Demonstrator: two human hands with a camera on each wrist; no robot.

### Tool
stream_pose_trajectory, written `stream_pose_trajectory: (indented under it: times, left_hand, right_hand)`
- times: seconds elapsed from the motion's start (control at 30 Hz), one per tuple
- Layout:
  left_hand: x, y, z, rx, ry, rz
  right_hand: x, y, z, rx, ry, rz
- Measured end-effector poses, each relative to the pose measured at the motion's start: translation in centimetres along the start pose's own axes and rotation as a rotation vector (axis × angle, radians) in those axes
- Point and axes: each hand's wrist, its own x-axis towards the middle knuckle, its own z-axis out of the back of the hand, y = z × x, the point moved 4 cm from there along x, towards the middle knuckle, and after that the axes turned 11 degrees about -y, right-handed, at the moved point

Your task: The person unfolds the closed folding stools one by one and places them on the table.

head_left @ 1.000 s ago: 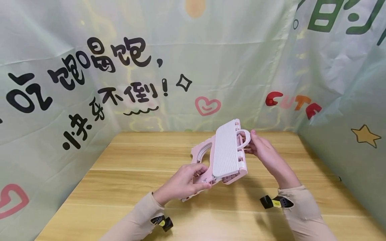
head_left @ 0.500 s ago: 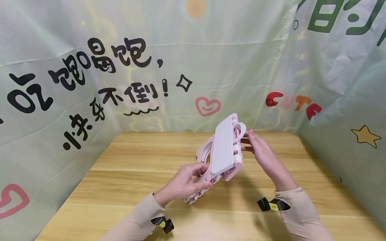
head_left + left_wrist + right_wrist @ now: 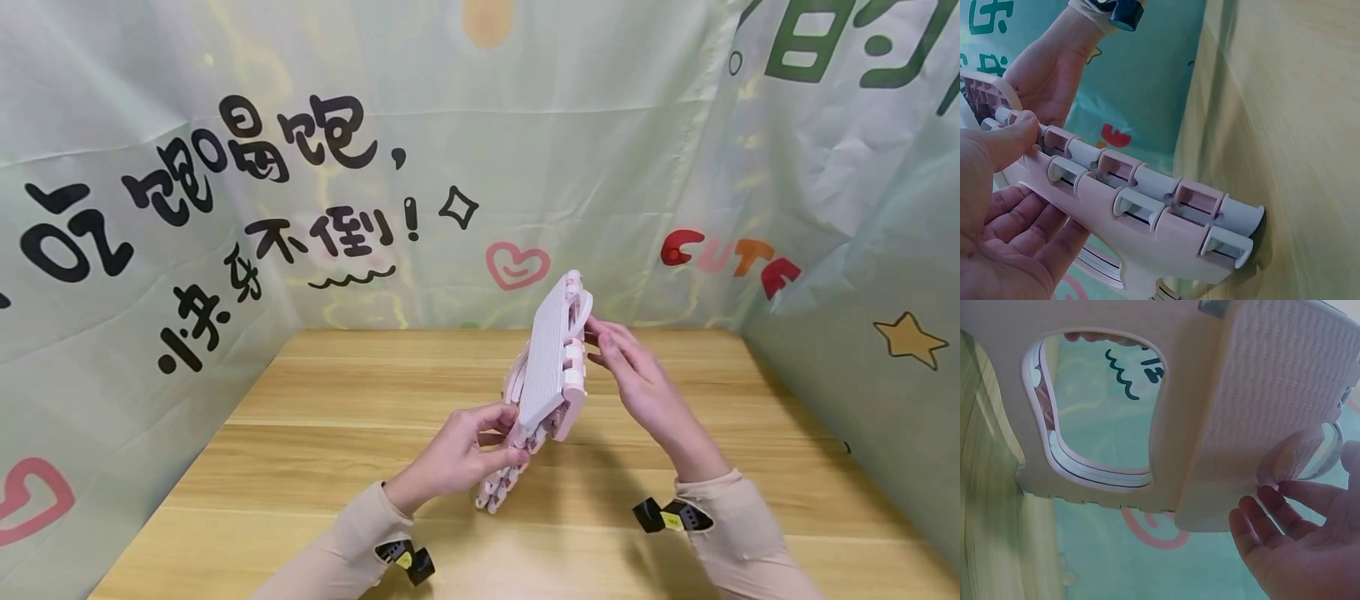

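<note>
My left hand (image 3: 465, 450) grips a pink and white plastic folding step stool (image 3: 547, 362) by its near lower edge. In the left wrist view, the thumb lies over the row of hinges (image 3: 1129, 187) and the fingers are under the panel. The stool stands tilted, almost edge-on in the head view, its lower end close to the table. My right hand (image 3: 648, 392) is at its right side by the carrying loop (image 3: 579, 312). The right wrist view shows relaxed fingers (image 3: 1272, 519), with a fingertip right at the loop's base, and the thumb apart from it.
The stool is over a wood-grain table (image 3: 360, 383). A pale green printed cloth (image 3: 570, 167) walls in the back and both sides. Each wrist wears a small black camera; one (image 3: 671, 515) is on the right sleeve.
The stool has turned from showing its broad white face to nearly edge-on, its top rising and shifting left. My right hand has moved left with it; the left hand keeps its grip.
</note>
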Motion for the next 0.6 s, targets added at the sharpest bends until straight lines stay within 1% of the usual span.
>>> stream_pose_trajectory:
  times: [0.13, 0.27, 0.43, 0.53, 0.6]
  left_hand:
    - [0.0, 0.0, -0.2, -0.044, -0.001, 0.018]
    - [0.0, 0.0, -0.4, -0.066, -0.001, 0.023]
    - [-0.1, 0.0, -0.8, -0.082, -0.009, 0.032]
    - [-0.2, 0.0, -1.0, -0.109, -0.009, 0.046]
    - [-0.2, -0.1, -1.2, -0.125, -0.006, 0.044]
  right_hand:
    - [-0.2, 0.0, -0.4, -0.007, -0.003, 0.029]
    - [-0.4, 0.1, -0.8, -0.004, 0.000, 0.067]
    - [-0.6, 0.3, -1.6, 0.008, 0.036, 0.088]
    - [-0.8, 0.5, -1.9, -0.016, 0.062, 0.092]
    - [-0.9, 0.7, -2.1, -0.046, 0.071, 0.094]
